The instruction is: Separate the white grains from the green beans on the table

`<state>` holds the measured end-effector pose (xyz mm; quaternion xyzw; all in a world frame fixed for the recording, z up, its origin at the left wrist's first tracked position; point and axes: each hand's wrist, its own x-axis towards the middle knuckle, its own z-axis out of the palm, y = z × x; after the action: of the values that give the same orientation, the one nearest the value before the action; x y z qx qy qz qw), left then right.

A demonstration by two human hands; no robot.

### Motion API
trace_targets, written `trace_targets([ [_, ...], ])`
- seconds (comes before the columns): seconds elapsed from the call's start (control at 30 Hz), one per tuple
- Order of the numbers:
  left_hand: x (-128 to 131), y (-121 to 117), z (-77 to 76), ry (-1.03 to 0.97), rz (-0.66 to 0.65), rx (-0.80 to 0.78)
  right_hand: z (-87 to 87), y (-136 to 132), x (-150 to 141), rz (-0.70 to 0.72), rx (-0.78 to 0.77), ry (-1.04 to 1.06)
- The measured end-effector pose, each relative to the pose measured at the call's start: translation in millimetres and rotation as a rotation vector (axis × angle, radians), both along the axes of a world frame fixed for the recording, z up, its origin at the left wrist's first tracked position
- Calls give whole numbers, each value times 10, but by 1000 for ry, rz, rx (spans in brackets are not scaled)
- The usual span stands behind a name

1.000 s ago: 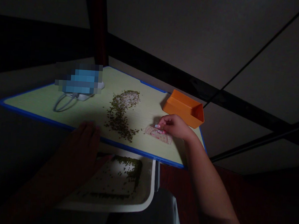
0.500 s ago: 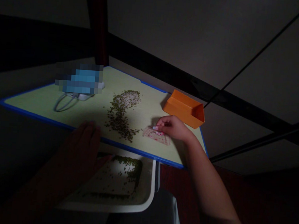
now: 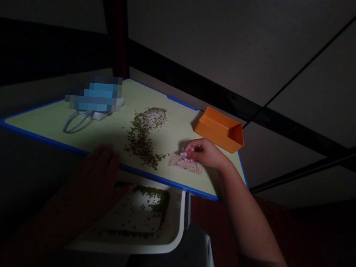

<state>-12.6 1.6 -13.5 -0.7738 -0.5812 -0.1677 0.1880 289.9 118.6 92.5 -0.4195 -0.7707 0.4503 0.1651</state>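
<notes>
My right hand [image 3: 203, 152] is closed in a pinch on a clear protractor [image 3: 183, 163] with pink markings, held low over the pale board [image 3: 178, 129]. Left of the protractor, a long patch of small green and dark grains [image 3: 143, 141], like beans, is spread on the board. My left hand [image 3: 101, 166] lies in shadow across the board's blue front edge. Its fingers are stretched over the rim, and the thumb sticks out below, above a white basin [image 3: 175, 239].
An orange open box [image 3: 219, 129] stands at the board's right back corner. A blurred blue item [image 3: 98, 95] with a grey cord loop [image 3: 75, 122] lies at the left. Green grains [image 3: 158, 201] are scattered in the basin under the front edge. A wall rises behind the board.
My right hand has shifted very slightly left with the protractor, which is turned a little. My left hand, the grains and the box look the same.
</notes>
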Motion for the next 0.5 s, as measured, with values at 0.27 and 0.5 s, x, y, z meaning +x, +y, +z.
trace_targets([
  [0.27,16,-19,11,-54,18,-36,-12,18,28,11,28,-36],
  [0.5,12,-5,20,-38,17,-14,-42,30,-24,-80,144,-95],
])
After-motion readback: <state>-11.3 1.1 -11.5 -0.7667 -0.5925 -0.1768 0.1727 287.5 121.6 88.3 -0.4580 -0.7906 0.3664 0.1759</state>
